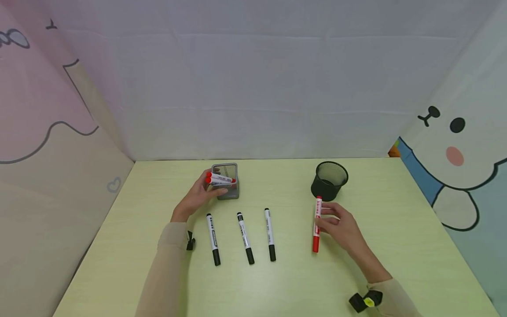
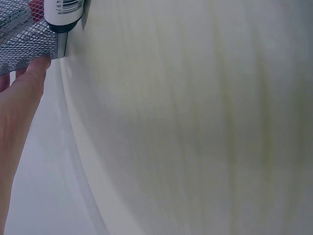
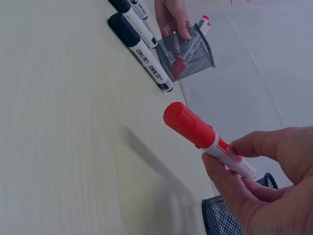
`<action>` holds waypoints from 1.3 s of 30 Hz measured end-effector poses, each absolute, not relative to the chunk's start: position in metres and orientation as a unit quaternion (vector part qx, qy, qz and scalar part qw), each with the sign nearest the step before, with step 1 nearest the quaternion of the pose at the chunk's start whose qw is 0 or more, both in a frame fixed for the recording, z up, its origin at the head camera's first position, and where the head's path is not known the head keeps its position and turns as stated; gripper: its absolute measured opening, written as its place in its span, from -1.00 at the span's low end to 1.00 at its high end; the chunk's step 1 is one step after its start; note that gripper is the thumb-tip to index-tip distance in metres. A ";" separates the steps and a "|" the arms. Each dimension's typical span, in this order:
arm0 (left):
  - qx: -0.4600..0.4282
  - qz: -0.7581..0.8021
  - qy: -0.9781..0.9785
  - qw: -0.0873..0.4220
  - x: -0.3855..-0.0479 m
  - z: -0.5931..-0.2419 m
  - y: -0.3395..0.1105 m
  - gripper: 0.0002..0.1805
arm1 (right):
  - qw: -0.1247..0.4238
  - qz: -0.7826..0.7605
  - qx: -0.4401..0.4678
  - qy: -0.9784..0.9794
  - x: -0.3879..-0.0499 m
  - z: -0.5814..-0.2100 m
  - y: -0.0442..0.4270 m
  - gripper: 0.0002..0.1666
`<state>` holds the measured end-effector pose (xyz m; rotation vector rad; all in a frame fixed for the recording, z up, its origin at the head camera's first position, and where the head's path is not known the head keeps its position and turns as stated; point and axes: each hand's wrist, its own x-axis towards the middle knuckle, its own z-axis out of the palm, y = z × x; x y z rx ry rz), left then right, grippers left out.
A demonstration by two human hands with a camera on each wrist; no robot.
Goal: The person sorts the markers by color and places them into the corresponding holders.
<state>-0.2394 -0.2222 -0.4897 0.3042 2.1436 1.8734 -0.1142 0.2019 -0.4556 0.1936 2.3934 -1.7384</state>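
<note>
My left hand (image 1: pixel 199 197) grips the square grey mesh holder (image 1: pixel 233 192) from its left side, thumb across the front. Two red-and-white markers (image 1: pixel 220 178) lean inside that holder. Between the thumb and fingers of my right hand (image 1: pixel 342 228) is a red marker (image 1: pixel 316 243), its red cap pointing toward me, just in front of the round black mesh cup (image 1: pixel 325 190). In the right wrist view the pinched marker (image 3: pixel 186 125) is above the table surface. The left wrist view shows the thumb and part of the left hand (image 2: pixel 22 103) against the mesh (image 2: pixel 27 46).
Three black-capped markers (image 1: pixel 212 237), (image 1: pixel 245 237), (image 1: pixel 270 233) lie in a row on the table (image 1: pixel 293 290) between my forearms, caps toward me. A pale cloth wall (image 1: pixel 257 88) stands behind the table, with patterned cloth at both sides.
</note>
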 end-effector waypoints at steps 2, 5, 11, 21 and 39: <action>0.107 0.647 0.742 0.138 -0.240 -0.490 -0.222 -0.10 | 0.087 -0.591 0.064 0.799 -0.115 -0.454 0.201 -0.35; 0.109 0.644 0.745 0.139 -0.239 -0.489 -0.223 -0.08 | 0.085 -0.603 0.062 0.791 -0.117 -0.452 0.199 -0.35; 0.103 0.640 0.749 0.140 -0.238 -0.488 -0.224 -0.05 | 0.082 -0.622 0.052 0.777 -0.120 -0.450 0.195 -0.35; 0.098 0.638 0.750 0.143 -0.237 -0.488 -0.222 -0.04 | 0.071 -0.642 0.035 0.763 -0.128 -0.445 0.191 -0.33; 0.098 0.640 0.749 0.140 -0.240 -0.490 -0.221 -0.06 | 0.047 -0.689 0.016 0.723 -0.145 -0.434 0.179 -0.37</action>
